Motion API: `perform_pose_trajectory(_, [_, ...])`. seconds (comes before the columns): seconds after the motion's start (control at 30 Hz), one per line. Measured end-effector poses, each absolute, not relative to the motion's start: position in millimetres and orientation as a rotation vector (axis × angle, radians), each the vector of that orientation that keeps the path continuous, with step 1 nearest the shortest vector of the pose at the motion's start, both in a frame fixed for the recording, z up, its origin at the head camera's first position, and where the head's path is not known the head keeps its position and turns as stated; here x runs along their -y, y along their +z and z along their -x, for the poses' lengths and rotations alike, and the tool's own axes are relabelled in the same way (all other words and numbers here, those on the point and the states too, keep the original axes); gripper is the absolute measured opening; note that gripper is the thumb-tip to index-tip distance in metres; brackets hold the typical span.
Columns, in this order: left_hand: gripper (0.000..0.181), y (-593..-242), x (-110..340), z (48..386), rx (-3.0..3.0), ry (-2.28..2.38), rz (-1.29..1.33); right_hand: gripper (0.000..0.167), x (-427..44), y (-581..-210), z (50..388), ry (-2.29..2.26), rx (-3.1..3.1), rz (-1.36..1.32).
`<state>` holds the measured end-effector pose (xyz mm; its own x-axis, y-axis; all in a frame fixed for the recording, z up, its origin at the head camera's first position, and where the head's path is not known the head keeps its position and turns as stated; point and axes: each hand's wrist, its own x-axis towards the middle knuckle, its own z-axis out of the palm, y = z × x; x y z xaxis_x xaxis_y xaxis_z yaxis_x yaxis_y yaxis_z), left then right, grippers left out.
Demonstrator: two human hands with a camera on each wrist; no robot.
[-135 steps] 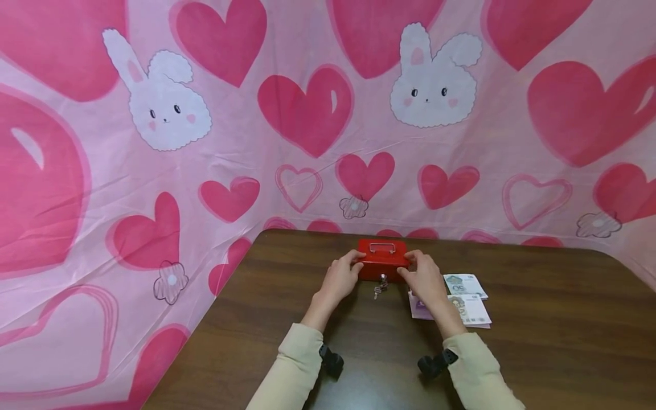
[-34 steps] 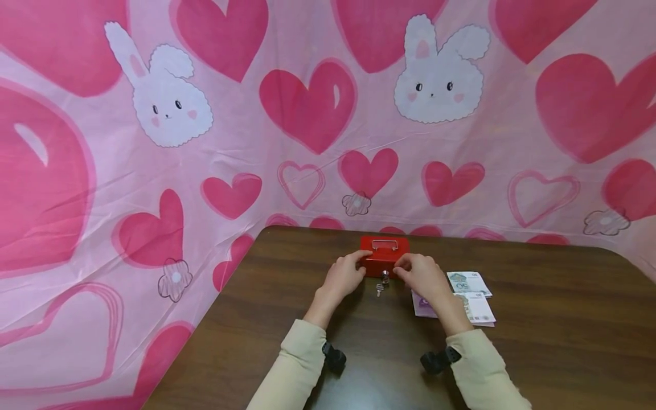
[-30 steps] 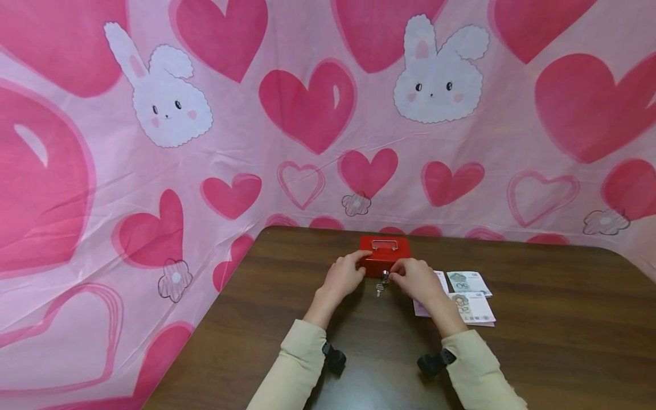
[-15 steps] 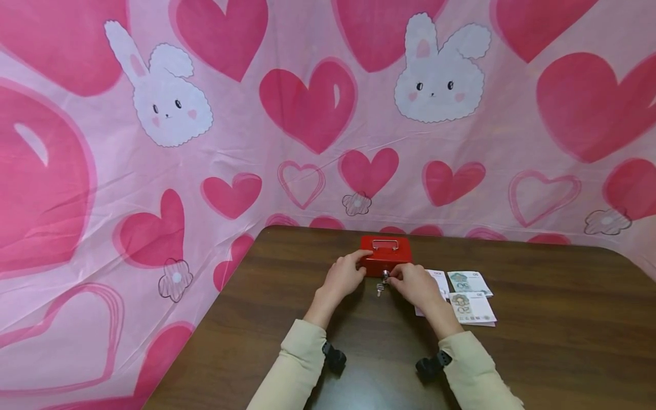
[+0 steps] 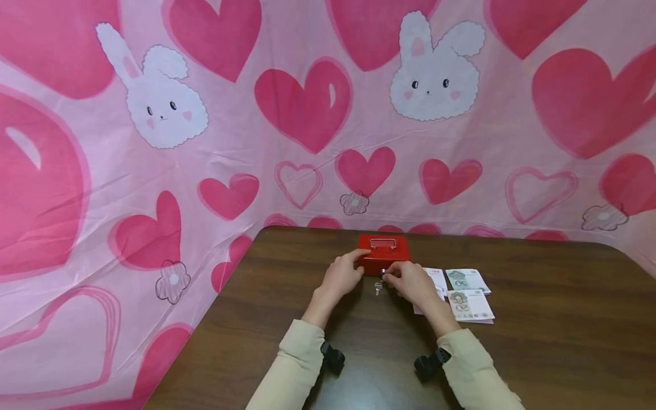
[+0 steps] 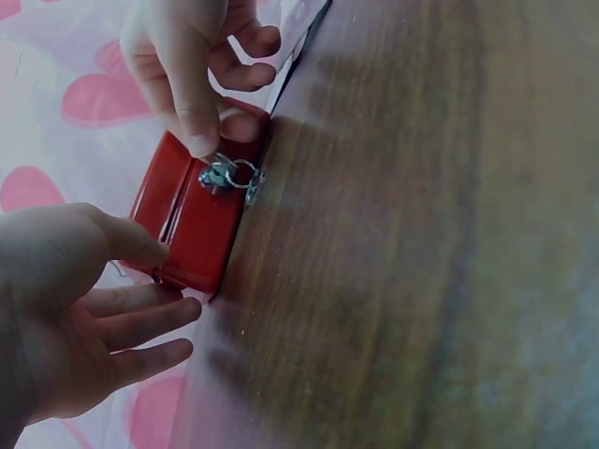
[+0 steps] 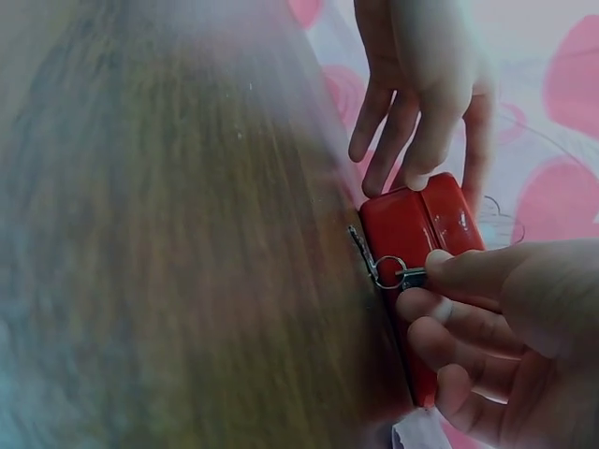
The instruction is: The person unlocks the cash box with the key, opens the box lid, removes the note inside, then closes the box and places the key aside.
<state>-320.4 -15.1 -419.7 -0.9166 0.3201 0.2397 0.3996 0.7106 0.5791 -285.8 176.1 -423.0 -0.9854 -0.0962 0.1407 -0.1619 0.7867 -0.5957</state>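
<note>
A red cash box (image 5: 386, 259) with a wire handle on its closed lid sits near the table's far edge. My left hand (image 5: 340, 276) holds the box's left end, index finger on the lid and thumb low at the front; its other fingers (image 6: 150, 327) stick out past the end. At the front lock, my right hand (image 5: 412, 282) pinches a small key (image 7: 412, 277) between thumb and index finger. From that key hangs a ring (image 7: 389, 272) with a second key (image 5: 378, 288). The fingertips partly hide the lock.
Several banknotes lie right of the box: a brownish one (image 5: 470, 306) in front, a green one (image 5: 467, 280) behind, and purplish ones (image 5: 435, 277) partly under my right forearm. The brown wooden table (image 5: 256, 341) ends at a pink heart-patterned cloth (image 5: 302, 188).
My right hand has come off the box's right end and moved left to the lock, where it pinches the key. The left hand and box stay nearly in place. More of the banknotes shows.
</note>
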Motion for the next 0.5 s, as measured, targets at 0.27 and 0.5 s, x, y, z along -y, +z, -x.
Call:
perform_pose_trajectory(0.27, [0.044, -420.4, 14.9, 321.4, 2.783, -0.992, 0.587, 0.015, -178.0, -427.0, 287.2, 1.129, 2.819, -0.236])
perform_pose_trajectory(0.5, [0.044, -421.7, 13.8, 322.3, 2.788, -0.979, 0.578, 0.015, -182.5, -430.7, 288.3, 1.370, 2.772, -0.237])
